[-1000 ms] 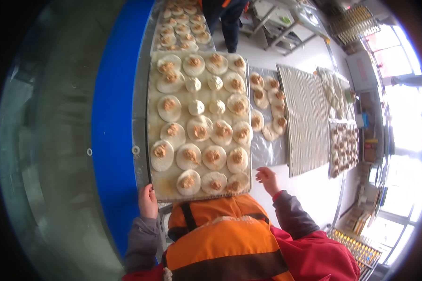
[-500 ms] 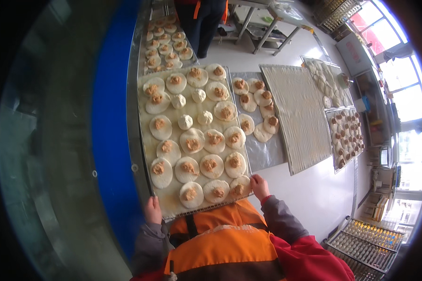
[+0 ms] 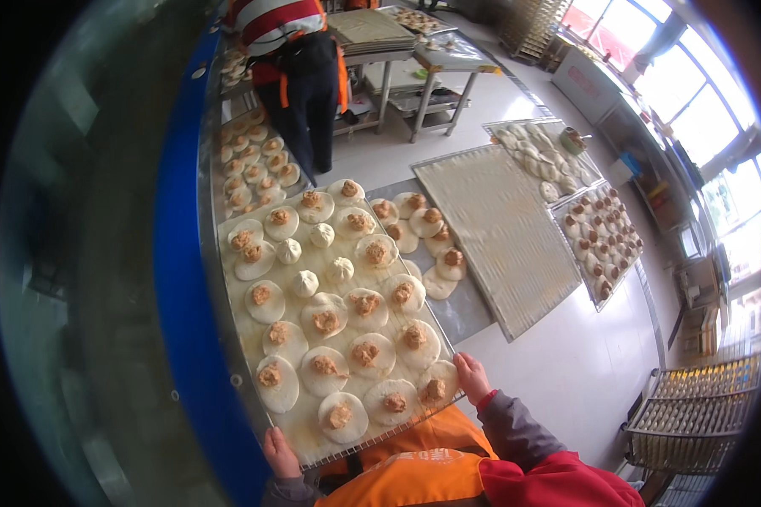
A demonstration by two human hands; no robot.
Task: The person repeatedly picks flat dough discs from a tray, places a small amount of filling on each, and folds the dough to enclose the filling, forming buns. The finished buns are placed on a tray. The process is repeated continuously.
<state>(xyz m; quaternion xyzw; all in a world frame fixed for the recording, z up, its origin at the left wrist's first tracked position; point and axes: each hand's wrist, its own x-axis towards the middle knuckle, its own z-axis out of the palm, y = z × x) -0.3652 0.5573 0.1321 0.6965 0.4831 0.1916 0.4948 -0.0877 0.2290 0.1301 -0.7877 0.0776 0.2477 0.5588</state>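
Observation:
My left hand [image 3: 280, 453] grips the near left corner of a large lined wire tray [image 3: 304, 441], fingers closed on its rim. My right hand [image 3: 473, 377] is closed on the same tray near its right corner. Flat dough rounds [image 3: 323, 382], each topped with a lump of brownish filling [image 3: 364, 353], cover most of the tray. Among them, toward the far half, stand several small pleated buns [image 3: 340, 269]. The tray's near edge lies close against my orange apron [image 3: 414, 480].
To the right lie a bare lined tray [image 3: 499, 245] and more filled dough rounds [image 3: 450, 264]. A tray of dough pieces [image 3: 541, 160] and another of filled ones [image 3: 599, 232] are farther right. Ahead stands a co-worker [image 3: 300, 93] by metal tables. A blue edge [image 3: 177, 253] runs along the left.
The tray and my hands sit lower in the picture and the tray is turned slightly anticlockwise. More of the co-worker and the far tables shows. Both hands keep their hold.

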